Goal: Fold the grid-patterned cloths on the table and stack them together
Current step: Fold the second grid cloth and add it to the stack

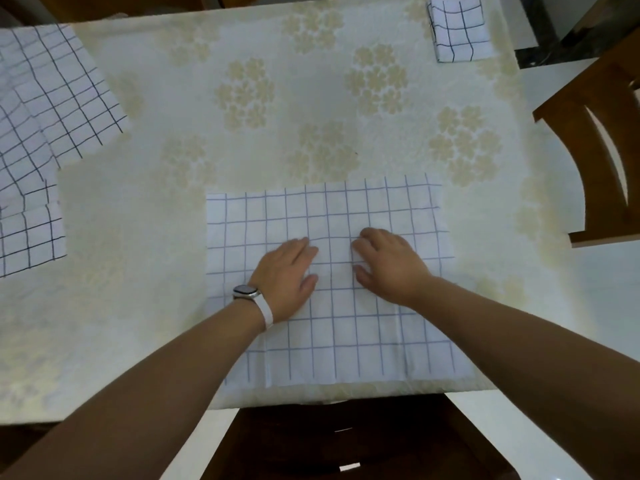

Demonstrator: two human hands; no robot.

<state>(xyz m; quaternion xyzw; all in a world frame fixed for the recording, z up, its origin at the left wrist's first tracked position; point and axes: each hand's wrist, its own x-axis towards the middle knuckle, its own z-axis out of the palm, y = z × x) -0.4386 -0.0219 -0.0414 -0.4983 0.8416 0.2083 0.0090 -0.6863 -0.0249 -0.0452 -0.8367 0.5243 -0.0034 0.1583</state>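
Observation:
A white cloth with a blue grid [346, 216] lies flat near the table's front edge, folded into a rectangle. My left hand [285, 275], a white watch on its wrist, presses flat on the cloth's middle. My right hand [386, 263] rests on the cloth just to the right, fingers bent at the tips, a small gap between the two hands. A pile of unfolded grid cloths [45, 133] lies at the table's left edge. A small folded grid cloth stack [457, 29] sits at the far right corner.
The table wears a cream tablecloth with beige flower prints [249, 95]. A brown wooden chair [599, 150] stands at the right side. Another dark chair seat [346, 441] is below the front edge.

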